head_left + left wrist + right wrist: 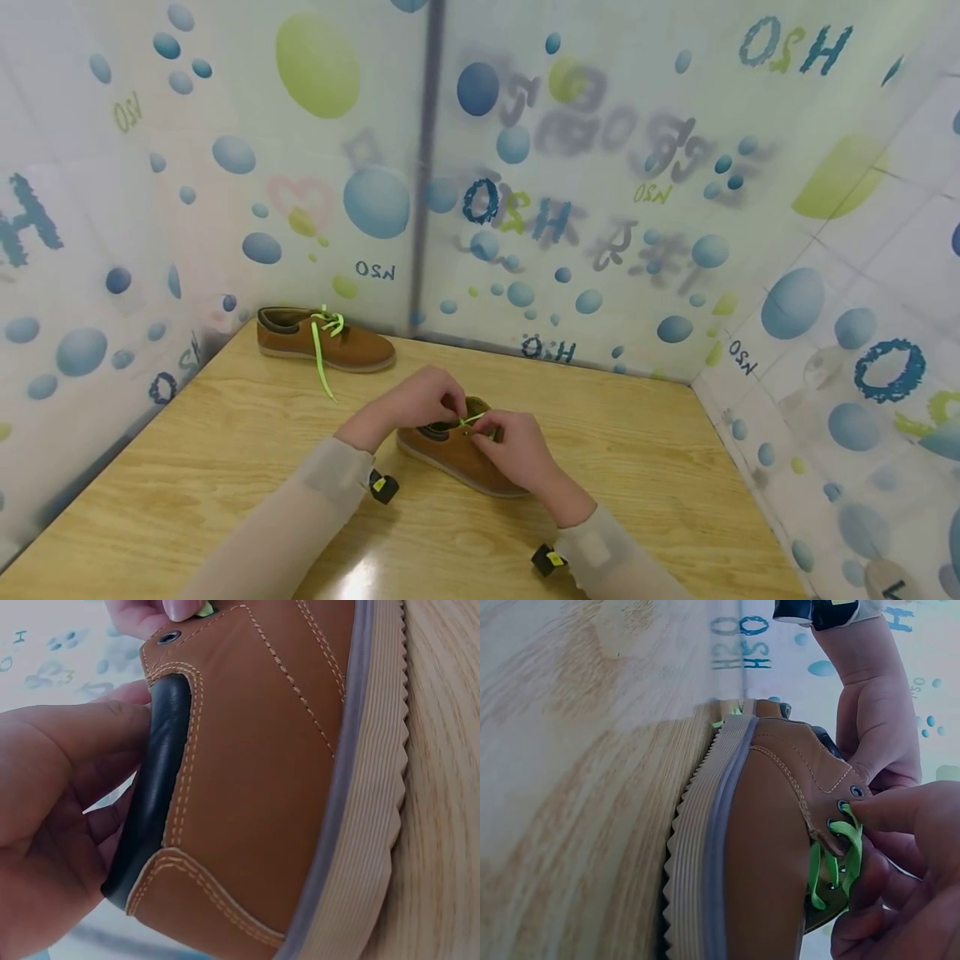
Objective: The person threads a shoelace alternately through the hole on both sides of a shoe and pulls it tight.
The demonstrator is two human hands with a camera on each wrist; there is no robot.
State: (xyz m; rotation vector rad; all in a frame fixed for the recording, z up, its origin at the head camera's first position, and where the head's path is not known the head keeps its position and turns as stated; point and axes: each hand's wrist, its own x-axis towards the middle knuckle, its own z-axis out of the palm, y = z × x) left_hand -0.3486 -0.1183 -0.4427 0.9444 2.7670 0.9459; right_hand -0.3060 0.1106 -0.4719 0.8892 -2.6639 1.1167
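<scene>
A brown leather shoe [438, 452] with a dark padded collar stands on the wooden table, its toe angled toward the right and near side. Bright green shoelace [853, 834] runs through its eyelets. My left hand [427, 398] reaches over the shoe's opening, thumb and fingers drawn together at the lace; its fingertips are hidden behind the collar in the left wrist view. From the toe side, my right hand [521, 446] pinches the lace beside the upper eyelets. A short stretch of green lace shows between both hands in the head view.
Another brown shoe [360, 353] stands at the table's far left corner, its green lace [320, 367] hanging down onto the wood. Patterned curtains [600, 250] enclose the table [645, 467] at the back and both sides.
</scene>
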